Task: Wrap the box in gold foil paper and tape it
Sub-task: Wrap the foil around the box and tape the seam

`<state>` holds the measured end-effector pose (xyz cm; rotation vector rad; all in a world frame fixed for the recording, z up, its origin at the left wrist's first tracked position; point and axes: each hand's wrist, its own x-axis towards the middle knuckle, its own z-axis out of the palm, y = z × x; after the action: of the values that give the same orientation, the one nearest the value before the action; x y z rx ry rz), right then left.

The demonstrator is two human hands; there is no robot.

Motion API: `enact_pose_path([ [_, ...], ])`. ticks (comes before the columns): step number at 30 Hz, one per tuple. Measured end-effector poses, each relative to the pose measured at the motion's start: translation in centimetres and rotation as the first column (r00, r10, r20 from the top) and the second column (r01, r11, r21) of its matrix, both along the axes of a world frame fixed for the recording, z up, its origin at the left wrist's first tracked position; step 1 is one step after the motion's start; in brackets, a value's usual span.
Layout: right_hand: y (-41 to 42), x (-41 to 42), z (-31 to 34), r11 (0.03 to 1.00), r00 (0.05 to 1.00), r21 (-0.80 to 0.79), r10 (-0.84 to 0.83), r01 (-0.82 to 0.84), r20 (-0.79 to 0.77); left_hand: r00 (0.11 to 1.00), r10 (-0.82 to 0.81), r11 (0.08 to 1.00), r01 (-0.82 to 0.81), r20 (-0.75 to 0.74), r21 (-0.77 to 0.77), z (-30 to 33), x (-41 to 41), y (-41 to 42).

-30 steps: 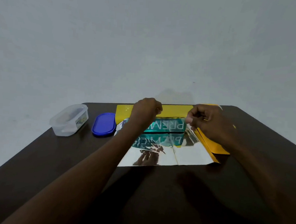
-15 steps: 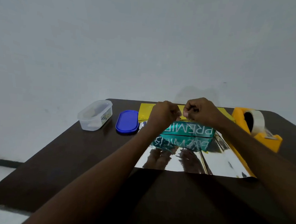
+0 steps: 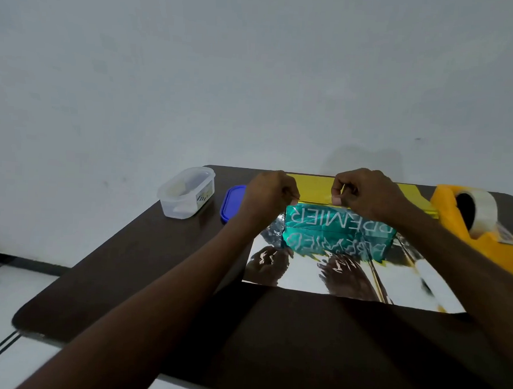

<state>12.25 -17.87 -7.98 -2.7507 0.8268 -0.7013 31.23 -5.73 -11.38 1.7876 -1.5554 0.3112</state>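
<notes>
At frame centre I see my left hand (image 3: 268, 195) and right hand (image 3: 365, 194) pinching clear tape (image 3: 314, 199) over the teal box (image 3: 336, 228), which sits on gold foil paper (image 3: 304, 274) on the tabletop (image 3: 155, 278)

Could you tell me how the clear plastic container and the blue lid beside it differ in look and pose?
The clear plastic container is see-through and stands tall with its mouth open upward; the blue lid is opaque and lies low and flat. The container sits further left, while the lid is partly hidden behind the left hand. Both rest on the dark table with rounded corners.
</notes>
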Motion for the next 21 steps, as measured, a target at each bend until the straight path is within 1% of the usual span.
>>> enact_pose_path([
  [2, 0.2, 0.1, 0.3, 1.0, 1.0, -0.024, 0.001, -0.002, -0.031, 0.999, -0.011, 1.0, 0.011, -0.042, -0.016, -0.3, 0.3, 0.1],
  [6, 0.8, 0.6, 0.7, 0.998, 0.999, -0.055, 0.013, -0.016, -0.049, 0.998, 0.0, 1.0, -0.001, -0.063, -0.018, -0.4, 0.4, -0.1],
  [11, 2.0, 2.3, 0.9, 0.986, 0.984, -0.048, 0.156, -0.16, -0.082, 0.999, 0.019, 1.0, -0.02, -0.046, -0.012, -0.5, 0.4, -0.2],
  [17, 1.8, 4.3, 0.9, 0.987, 0.976, -0.059, 0.136, -0.148, -0.171, 0.999, -0.008, 1.0, 0.008, -0.043, 0.01, -0.3, 0.6, -0.1],
  [21, 1.7, 4.8, 0.7, 0.987, 0.975, -0.082, 0.124, -0.141, -0.183, 1.0, -0.016, 1.0, 0.017, -0.026, 0.018, -0.2, 0.6, -0.1],
])
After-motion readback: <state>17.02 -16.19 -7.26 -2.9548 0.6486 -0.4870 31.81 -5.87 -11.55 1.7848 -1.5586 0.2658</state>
